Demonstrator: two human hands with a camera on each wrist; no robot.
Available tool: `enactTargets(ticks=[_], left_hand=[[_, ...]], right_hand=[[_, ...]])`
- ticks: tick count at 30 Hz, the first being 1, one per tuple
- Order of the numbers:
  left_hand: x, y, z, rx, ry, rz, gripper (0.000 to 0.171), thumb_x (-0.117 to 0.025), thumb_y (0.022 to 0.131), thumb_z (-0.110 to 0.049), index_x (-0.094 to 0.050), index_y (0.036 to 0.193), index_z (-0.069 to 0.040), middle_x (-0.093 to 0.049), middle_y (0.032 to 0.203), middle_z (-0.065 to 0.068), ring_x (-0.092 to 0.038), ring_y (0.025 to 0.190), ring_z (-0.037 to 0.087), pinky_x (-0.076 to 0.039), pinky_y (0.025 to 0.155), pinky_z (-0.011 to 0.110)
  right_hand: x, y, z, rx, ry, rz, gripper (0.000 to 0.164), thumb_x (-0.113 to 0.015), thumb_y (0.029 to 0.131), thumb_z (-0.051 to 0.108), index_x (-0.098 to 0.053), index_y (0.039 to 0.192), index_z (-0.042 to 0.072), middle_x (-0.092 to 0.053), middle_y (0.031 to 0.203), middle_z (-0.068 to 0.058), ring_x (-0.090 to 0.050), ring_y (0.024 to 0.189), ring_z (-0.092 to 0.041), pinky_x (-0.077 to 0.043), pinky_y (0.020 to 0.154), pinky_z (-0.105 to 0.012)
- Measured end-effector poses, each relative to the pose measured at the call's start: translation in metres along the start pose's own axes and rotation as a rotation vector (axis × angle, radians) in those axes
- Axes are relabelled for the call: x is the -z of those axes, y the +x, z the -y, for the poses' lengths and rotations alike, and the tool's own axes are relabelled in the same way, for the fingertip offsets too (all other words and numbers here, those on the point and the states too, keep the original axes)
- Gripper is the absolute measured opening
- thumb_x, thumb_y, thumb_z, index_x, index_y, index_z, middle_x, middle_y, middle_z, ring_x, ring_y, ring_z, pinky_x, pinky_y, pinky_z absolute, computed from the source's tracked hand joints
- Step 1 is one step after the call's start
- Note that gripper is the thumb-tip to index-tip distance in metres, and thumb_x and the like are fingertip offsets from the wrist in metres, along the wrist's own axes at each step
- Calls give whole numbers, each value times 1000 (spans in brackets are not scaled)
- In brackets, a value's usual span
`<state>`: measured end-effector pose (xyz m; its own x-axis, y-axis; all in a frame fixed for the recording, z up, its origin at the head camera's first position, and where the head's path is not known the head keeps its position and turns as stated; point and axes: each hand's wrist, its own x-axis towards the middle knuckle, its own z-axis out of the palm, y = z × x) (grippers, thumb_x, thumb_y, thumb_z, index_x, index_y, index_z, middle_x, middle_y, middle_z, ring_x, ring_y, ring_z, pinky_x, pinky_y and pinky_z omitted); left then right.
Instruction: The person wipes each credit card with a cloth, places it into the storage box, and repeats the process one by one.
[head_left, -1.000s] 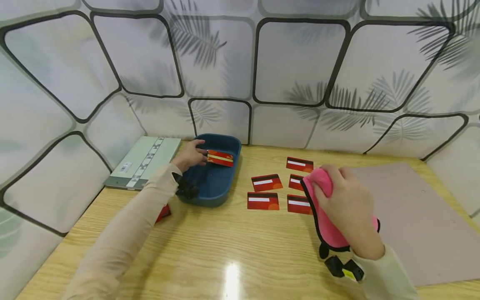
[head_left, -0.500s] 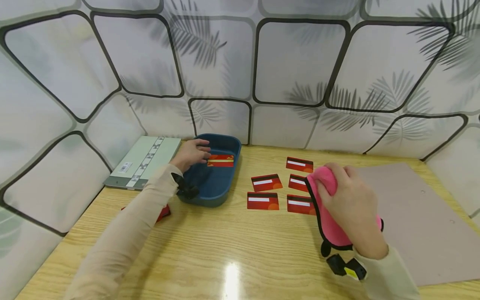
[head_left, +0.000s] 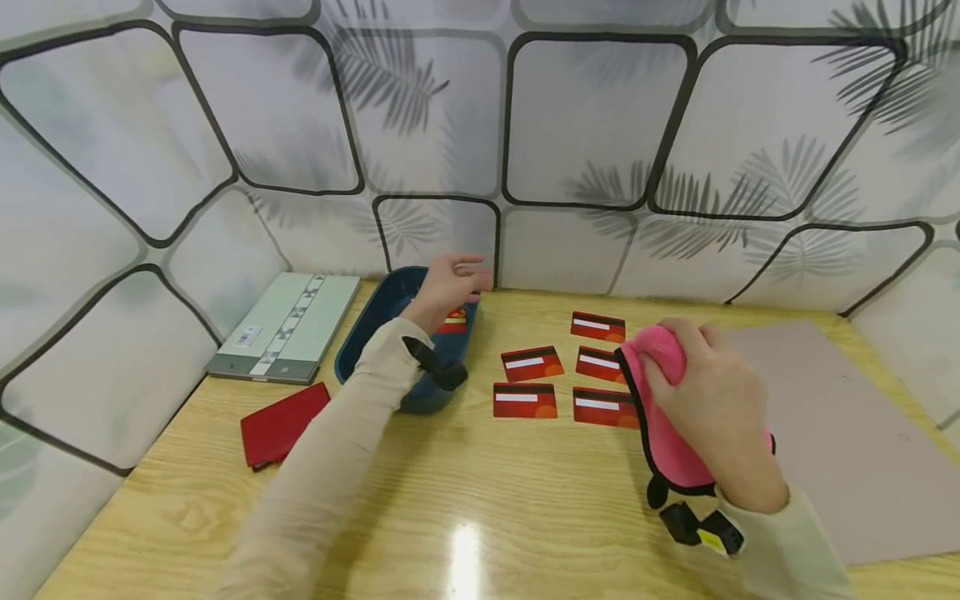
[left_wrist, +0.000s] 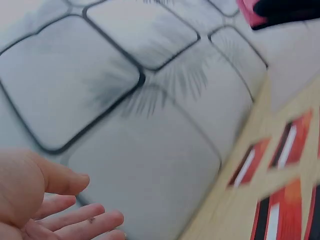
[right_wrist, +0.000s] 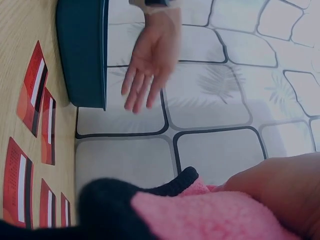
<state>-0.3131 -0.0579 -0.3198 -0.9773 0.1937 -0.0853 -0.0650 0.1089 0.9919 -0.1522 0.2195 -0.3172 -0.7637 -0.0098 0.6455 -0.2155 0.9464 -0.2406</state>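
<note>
My left hand [head_left: 450,287] is above the far right part of a dark blue plastic bin [head_left: 375,321], fingers extended and nothing in them. In the right wrist view the same hand [right_wrist: 152,60] hangs past the bin's rim with its palm showing. A red and orange card [head_left: 452,322] lies inside the bin, partly covered by the hand. On the right, my right hand [head_left: 708,404] grips a bunched pink fleece cloth [head_left: 671,446] with black edging. Several red cards [head_left: 525,401] lie face up on the table between the bin and the cloth.
A pale green flat box [head_left: 292,321] lies left of the bin. In front of it is a flat red item [head_left: 281,427], partly behind my left sleeve. A grey-beige mat [head_left: 847,442] covers the right of the wooden table [head_left: 480,492]. Patterned wall panels rise behind.
My left hand has moved right and up across the bin, with fingers empty throughout. The card in the bin has settled lower. My right hand and the cloth have shifted slightly right.
</note>
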Motion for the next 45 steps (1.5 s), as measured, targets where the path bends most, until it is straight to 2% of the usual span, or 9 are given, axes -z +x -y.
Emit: enactTargets(ticks=[4,8,12,19,27,30,36,40,45], left_hand=[[-30,7,-4,-17,-29,47,45,-54,98,-10,-44,141,-1,-55,134,21,-58,117,36,-48,100,47],[-57,14,2,23,-71,92,44,-54,99,-13,-45,141,-1,-55,134,21,-61,114,36,-50,99,45],[-78,21,20,68,-95,121,46,-56,98,-13,-45,140,0,-55,135,21,-60,113,38,-51,97,43],[-106,33,56,72,-3,204,48,-60,95,-10,-46,140,0,-55,134,22,-54,121,38,-51,97,44],[-117,62,68,-125,269,359,45,-54,97,-5,-43,141,0,-41,143,23,-47,125,36,-48,97,41],[-120,69,69,-117,366,363,47,-55,98,-9,-43,142,-3,-34,147,22,-37,131,36,-41,105,43],[-124,77,69,-119,565,293,50,-61,96,-23,-48,142,-10,-22,149,21,-11,136,34,-24,113,48],[-125,81,69,-126,619,299,54,-66,92,-25,-49,141,-11,-18,151,18,-10,137,33,-25,114,47],[-127,85,69,-177,751,346,52,-69,90,-30,-54,138,-14,-25,149,16,-20,133,32,-28,110,44]], right_hand=[[2,0,-3,12,-11,-33,31,-74,78,19,-63,106,10,-61,87,-20,-57,58,-42,-46,48,-58],[3,0,-5,10,-17,-55,30,-74,78,19,-64,105,10,-61,85,-20,-57,58,-43,-46,48,-59],[4,-3,-7,-9,-29,-51,29,-73,78,19,-64,104,10,-61,85,-19,-57,60,-43,-45,48,-58],[5,-9,-12,-27,-34,-52,29,-74,78,18,-64,104,10,-62,87,-19,-58,65,-43,-46,52,-59],[6,-3,-13,-21,-27,-64,30,-73,78,20,-64,105,11,-62,89,-18,-59,66,-45,-46,53,-59],[6,0,-12,-21,-21,-71,29,-73,78,21,-64,103,10,-62,87,-18,-60,67,-44,-46,53,-58],[5,2,-10,-16,-2,-76,28,-74,78,21,-65,101,10,-62,85,-17,-60,68,-41,-47,53,-55],[7,4,-10,-28,3,-82,27,-74,77,19,-65,101,10,-62,85,-16,-60,69,-41,-47,54,-56],[10,6,-13,-23,-2,-86,27,-74,77,20,-65,101,11,-62,84,-15,-60,68,-40,-47,54,-55]])
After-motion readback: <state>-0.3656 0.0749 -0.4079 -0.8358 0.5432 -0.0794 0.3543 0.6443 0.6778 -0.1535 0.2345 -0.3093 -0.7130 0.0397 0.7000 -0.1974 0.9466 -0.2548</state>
